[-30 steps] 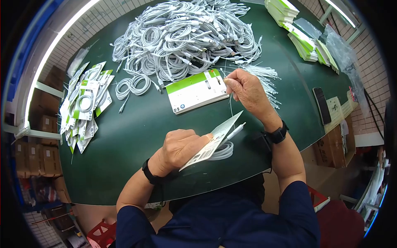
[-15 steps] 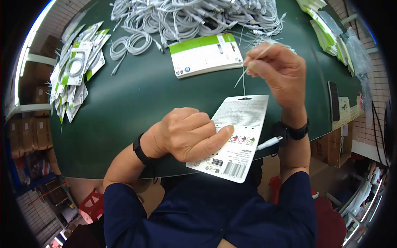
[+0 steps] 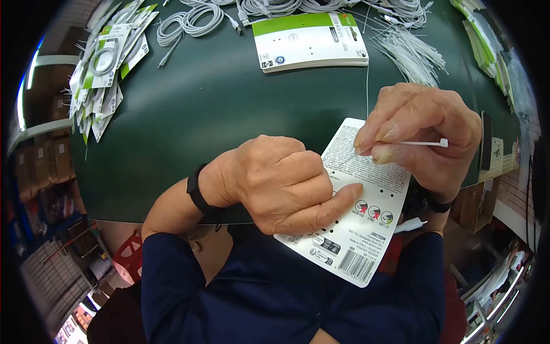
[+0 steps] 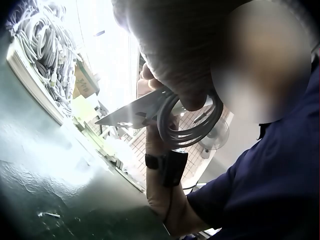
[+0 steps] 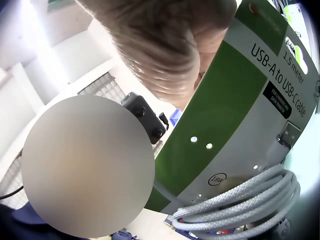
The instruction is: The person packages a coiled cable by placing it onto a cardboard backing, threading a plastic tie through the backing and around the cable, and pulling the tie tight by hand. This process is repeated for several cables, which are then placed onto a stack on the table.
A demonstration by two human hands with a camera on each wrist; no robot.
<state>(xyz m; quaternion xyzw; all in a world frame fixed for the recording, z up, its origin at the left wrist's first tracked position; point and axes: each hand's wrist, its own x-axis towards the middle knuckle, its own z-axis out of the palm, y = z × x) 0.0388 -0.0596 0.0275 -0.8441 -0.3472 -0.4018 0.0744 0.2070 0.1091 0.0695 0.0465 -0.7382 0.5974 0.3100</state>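
My left hand [image 3: 286,183] grips a printed cardboard card [image 3: 358,252], thumb across its white back. A coiled grey cable [image 5: 240,200] lies against the card's green-and-white front in the right wrist view. One white plug [image 3: 409,225] sticks out past the card's right edge. Between right-hand fingertips, my right hand [image 3: 427,126] pinches a thin white cable tie [image 3: 421,143]; its head points right, its thin end reaches toward small holes in the card. Another thin white strand [image 3: 367,94] rises from behind the card's top edge.
Ahead on the green table [image 3: 200,114] lies a stack of cards [image 3: 309,51]. Loose cable ties [image 3: 409,54] fan out beside it, with coiled cables [image 3: 195,23] farther back. Carded cables [image 3: 106,69] are heaped at left. A phone [image 3: 486,137] lies at right.
The card has turned from nearly edge-on to show its printed back. My right hand has come down to the card with the cable tie. The head view has tilted downward.
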